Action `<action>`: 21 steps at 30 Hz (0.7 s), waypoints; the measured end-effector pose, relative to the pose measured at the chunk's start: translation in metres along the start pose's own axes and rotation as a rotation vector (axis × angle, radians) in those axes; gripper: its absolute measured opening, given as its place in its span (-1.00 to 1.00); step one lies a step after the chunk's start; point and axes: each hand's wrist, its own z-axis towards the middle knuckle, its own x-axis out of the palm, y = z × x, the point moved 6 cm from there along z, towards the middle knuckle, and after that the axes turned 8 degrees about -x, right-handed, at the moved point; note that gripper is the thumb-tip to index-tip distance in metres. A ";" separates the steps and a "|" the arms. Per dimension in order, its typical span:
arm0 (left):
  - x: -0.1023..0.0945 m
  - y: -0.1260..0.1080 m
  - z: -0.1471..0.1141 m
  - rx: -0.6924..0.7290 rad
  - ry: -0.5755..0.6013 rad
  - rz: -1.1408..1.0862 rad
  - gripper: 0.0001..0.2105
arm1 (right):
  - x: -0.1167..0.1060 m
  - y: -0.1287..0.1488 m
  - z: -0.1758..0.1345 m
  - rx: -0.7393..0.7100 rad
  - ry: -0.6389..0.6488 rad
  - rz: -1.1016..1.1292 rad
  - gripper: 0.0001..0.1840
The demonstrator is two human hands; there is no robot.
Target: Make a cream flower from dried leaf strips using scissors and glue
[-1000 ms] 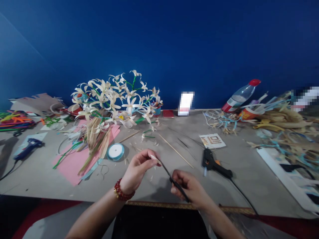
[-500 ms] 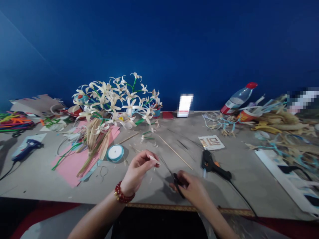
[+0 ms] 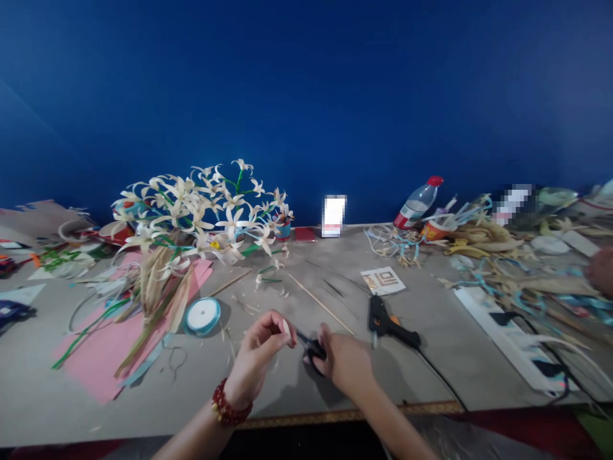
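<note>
My left hand [image 3: 261, 354], with a red beaded bracelet [image 3: 230, 404] on its wrist, pinches a small pale petal-like piece [image 3: 286, 327] between thumb and fingers. Black-handled scissors [image 3: 313, 354] are gripped in my right hand [image 3: 345, 359]. Their blades point left and up, with the tips close to the left fingers; whether they touch the pale piece I cannot tell. Behind my hands, a bunch of white flowers [image 3: 234, 217] on green stems stands at the back left. A ribbon spool [image 3: 203, 315] lies left of my left hand.
A black glue gun [image 3: 383, 319] with a cord lies right of my hands, near a patterned square card [image 3: 383, 281]. Thin sticks [image 3: 320, 303] lie ahead. Pink paper [image 3: 90, 358] and dried husks are left; a power strip [image 3: 502, 338] and tilted bottle [image 3: 417, 204] are right. Another person's hand [image 3: 601, 271] shows at the right edge.
The view has turned to the right, so the table things sit further left. My right hand has brought the scissors closer to my left fingers. Another person's hand now shows at the right.
</note>
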 end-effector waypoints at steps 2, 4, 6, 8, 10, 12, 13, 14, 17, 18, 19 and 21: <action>-0.001 0.006 0.001 -0.036 -0.028 -0.009 -0.86 | -0.001 0.001 0.003 0.001 -0.014 -0.004 -0.71; -0.003 0.009 0.001 -0.065 -0.055 -0.004 -0.85 | -0.005 0.002 0.005 -0.016 -0.035 0.001 -0.76; -0.005 0.012 0.002 -0.087 -0.077 0.016 -0.82 | -0.007 0.004 0.007 -0.039 -0.050 0.023 -0.77; -0.008 0.014 0.003 -0.100 -0.098 0.037 -0.78 | -0.006 0.003 0.008 -0.047 -0.045 0.054 -0.76; -0.011 0.016 0.004 -0.101 -0.116 0.064 -0.72 | -0.003 -0.001 0.010 -0.047 -0.016 0.096 -0.75; -0.014 0.017 0.004 -0.097 -0.129 0.092 -0.68 | -0.001 -0.006 0.011 -0.063 0.022 0.147 -0.72; -0.015 0.018 0.004 -0.097 -0.133 0.105 -0.67 | -0.001 -0.008 0.012 -0.083 0.041 0.175 -0.71; -0.016 0.019 0.005 -0.099 -0.135 0.117 -0.67 | -0.003 -0.011 0.014 -0.109 0.057 0.202 -0.69; -0.016 0.019 0.006 -0.100 -0.138 0.136 -0.66 | -0.017 -0.020 0.020 -0.152 0.052 0.240 -0.76; -0.015 0.019 0.006 -0.098 -0.134 0.134 -0.67 | -0.022 -0.024 0.024 -0.144 0.024 0.237 -0.82; -0.014 0.018 0.007 -0.093 -0.129 0.128 -0.68 | -0.028 -0.027 0.029 -0.123 -0.017 0.225 -0.88; -0.011 0.018 0.008 -0.082 -0.112 0.105 -0.70 | -0.036 -0.032 0.041 -0.064 -0.107 0.191 -0.89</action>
